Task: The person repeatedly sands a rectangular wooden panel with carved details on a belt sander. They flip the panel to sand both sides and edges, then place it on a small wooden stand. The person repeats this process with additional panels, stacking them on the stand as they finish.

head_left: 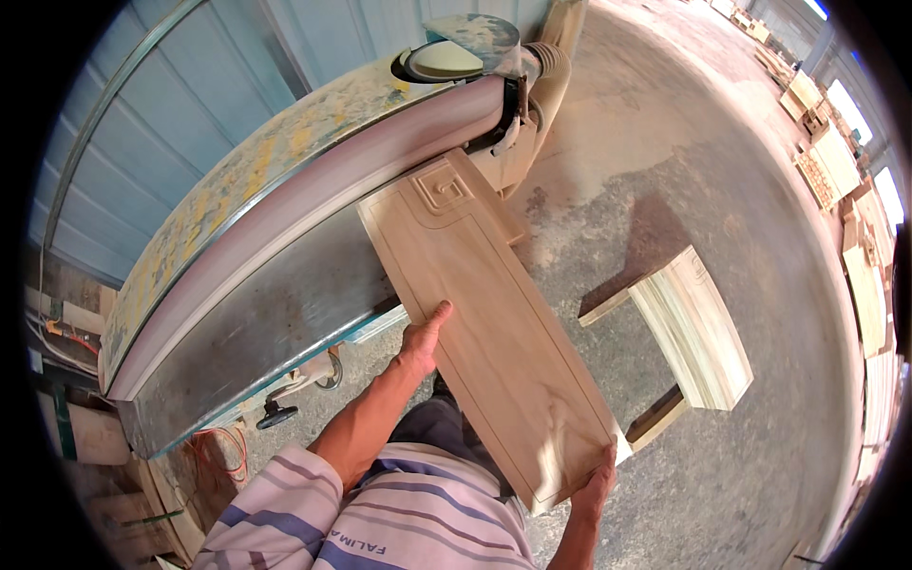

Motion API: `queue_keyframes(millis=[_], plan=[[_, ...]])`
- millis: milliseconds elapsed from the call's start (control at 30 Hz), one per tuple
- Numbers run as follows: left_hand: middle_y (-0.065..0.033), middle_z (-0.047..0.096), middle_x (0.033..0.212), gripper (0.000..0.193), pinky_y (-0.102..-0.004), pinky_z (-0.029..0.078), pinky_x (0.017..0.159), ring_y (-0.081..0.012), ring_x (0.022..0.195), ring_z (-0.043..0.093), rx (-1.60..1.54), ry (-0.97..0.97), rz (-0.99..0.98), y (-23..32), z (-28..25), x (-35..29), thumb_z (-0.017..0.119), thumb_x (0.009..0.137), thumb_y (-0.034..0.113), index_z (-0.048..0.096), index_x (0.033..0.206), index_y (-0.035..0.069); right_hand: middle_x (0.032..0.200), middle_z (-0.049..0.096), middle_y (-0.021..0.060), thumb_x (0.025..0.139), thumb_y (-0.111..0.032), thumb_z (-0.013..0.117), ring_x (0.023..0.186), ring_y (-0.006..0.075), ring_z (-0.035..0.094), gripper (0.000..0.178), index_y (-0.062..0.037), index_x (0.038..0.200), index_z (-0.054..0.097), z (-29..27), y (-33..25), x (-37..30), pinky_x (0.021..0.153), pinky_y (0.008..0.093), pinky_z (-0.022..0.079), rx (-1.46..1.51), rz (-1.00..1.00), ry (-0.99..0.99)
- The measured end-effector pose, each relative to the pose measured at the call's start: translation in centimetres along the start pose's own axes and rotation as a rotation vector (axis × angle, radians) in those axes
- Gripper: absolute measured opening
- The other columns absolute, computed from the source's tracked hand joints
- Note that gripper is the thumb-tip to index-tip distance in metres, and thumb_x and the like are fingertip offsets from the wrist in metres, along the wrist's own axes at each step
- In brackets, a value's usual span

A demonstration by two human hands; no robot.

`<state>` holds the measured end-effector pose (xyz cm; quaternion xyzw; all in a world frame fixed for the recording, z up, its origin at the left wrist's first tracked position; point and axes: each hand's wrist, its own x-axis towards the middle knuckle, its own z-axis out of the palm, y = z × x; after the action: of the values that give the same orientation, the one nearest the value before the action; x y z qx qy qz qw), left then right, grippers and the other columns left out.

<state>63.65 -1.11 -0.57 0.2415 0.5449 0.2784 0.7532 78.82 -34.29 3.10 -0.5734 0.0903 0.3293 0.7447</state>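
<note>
A long wooden panel [494,342] with a grooved border and a carved square scroll at its far end slants across the middle. Its far end lies against the pinkish sanding belt [332,176] and over the metal table [275,313] of a belt sander. My left hand [421,340] grips the panel's left edge, thumb on the face and fingers hidden beneath. My right hand [597,480] is closed round the near right corner. Below the panel's far right side, a wooden leg-like part [513,223] sticks out.
A similar wooden piece with legs [693,328] lies on the concrete floor to the right. A dusty hose [549,90] runs at the sander's far end. A black-handled crank [277,413] juts out under its table. Stacked wood [826,171] lines the far right.
</note>
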Motion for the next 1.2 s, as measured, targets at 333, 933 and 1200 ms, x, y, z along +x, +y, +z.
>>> queue_keyframes(millis=[333, 933, 1200], plan=[[-0.0098, 0.054, 0.119, 0.066, -0.047, 0.046, 0.088, -0.027, 0.108, 0.053, -0.063, -0.03, -0.017, 2.1, -0.1, 1.0, 0.076, 0.073, 0.035, 0.047, 0.123, 0.004, 0.119, 0.054, 0.0142, 0.091, -0.04, 0.049, 0.105, 0.0244, 0.056, 0.054, 0.0034, 0.124, 0.046, 1.0, 1.3, 1.3, 0.092, 0.0357, 0.046, 0.031, 0.054, 0.037], [-0.0118, 0.045, 0.131, 0.069, -0.0502, 0.039, 0.096, -0.0299, 0.12, 0.044, -0.036, -0.117, -0.071, 2.3, -0.6, 2.4, 0.069, 0.078, 0.041, 0.041, 0.131, 0.007, 0.112, 0.057, 0.0156, 0.087, -0.037, 0.055, 0.098, 0.0249, 0.059, 0.054, 0.0059, 0.119, 0.05, 2.5, 0.9, 1.5, 0.084, 0.0353, 0.05, 0.035, 0.054, 0.12], [-0.0104, 0.045, 0.133, 0.071, -0.0508, 0.039, 0.096, -0.0296, 0.122, 0.043, 0.031, -0.066, -0.05, 2.4, -0.5, 2.0, 0.069, 0.076, 0.043, 0.04, 0.132, 0.009, 0.113, 0.057, 0.0161, 0.086, -0.037, 0.058, 0.097, 0.0243, 0.059, 0.054, 0.0058, 0.119, 0.051, 3.2, 0.4, 1.2, 0.083, 0.0343, 0.05, 0.008, 0.053, 0.173]])
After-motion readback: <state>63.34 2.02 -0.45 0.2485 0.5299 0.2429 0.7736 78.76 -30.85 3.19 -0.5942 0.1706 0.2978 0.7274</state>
